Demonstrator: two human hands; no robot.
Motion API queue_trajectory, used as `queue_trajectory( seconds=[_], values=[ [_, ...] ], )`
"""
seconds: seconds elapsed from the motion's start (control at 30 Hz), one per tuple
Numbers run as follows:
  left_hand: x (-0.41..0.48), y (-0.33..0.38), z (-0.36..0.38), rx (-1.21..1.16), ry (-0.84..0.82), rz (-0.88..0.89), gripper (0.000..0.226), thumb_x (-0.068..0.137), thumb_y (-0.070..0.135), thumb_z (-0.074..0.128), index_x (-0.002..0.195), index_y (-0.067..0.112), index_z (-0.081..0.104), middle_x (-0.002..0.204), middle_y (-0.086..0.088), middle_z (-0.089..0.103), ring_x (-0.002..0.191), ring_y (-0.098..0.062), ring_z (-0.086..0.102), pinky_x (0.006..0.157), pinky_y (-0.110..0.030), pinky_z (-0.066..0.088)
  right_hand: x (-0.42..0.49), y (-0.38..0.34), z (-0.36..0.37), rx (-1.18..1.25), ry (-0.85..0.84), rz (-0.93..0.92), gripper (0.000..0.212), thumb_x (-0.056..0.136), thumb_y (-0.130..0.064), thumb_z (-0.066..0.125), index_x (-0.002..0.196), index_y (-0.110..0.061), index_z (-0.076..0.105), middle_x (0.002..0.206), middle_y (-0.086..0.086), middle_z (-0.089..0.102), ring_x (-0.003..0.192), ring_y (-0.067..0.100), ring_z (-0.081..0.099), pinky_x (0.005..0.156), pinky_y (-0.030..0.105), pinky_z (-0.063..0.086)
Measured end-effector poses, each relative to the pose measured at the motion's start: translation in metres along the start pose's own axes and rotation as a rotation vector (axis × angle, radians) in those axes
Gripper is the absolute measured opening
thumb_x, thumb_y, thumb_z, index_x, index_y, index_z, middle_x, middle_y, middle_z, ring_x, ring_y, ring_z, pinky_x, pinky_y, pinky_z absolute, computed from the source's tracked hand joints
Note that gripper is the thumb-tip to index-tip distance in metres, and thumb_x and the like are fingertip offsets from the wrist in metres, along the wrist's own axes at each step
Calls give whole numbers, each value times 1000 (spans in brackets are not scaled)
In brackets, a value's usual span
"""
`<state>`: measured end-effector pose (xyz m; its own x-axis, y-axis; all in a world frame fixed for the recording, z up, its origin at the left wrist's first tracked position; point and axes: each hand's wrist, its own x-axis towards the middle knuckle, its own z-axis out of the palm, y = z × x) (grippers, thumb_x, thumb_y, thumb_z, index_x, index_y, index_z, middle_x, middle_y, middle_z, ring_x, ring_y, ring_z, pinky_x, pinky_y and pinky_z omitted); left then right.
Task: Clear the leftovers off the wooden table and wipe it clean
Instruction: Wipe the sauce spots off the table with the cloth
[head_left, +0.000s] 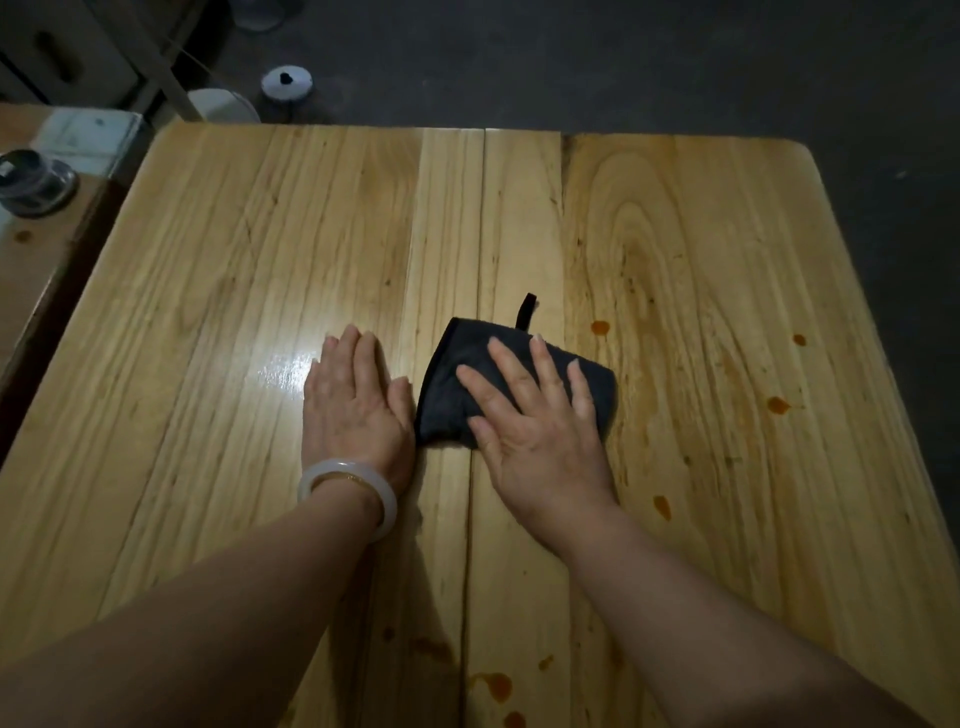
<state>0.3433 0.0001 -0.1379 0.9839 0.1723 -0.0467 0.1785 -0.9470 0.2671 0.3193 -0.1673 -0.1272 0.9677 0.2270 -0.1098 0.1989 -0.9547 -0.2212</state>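
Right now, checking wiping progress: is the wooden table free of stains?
No, orange spots dot the wooden table right of the black cloth.

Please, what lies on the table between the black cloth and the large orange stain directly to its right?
Only bare table lies between the black cloth and that orange stain; the head view shows nothing else there.

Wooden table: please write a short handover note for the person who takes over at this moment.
The left hand lies flat on the table, beside the dark cloth.
The right hand presses the cloth at mid-table, fingers spread.
Done: no dishes or food scraps show on the table.
Left: orange stains on the right side and at the near edge; wipe them.
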Motion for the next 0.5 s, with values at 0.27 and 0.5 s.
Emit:
queue_trajectory(
  seconds=[0.27, 0.5],
  values=[
    [0, 2, -2, 54, -13, 1, 58, 100, 39, 23, 151, 12, 13, 159, -4, 7, 146, -16, -2, 120, -35, 1, 64, 38, -20, 16, -26, 124, 51, 103, -47, 18, 153, -44, 11, 165, -8, -5, 151, 21, -12, 121, 51, -7],
    [4, 4, -3, 42, -11, -1, 58, 99, 37, 27, 150, 12, 17, 159, -4, 10, 146, -16, 0, 120, -34, 2, 102, 67, -34, 44, -28, 239, 50, 105, -46, 22, 153, -44, 11, 165, -5, -10, 150, 23, -14, 121, 51, -7]
  ],
)
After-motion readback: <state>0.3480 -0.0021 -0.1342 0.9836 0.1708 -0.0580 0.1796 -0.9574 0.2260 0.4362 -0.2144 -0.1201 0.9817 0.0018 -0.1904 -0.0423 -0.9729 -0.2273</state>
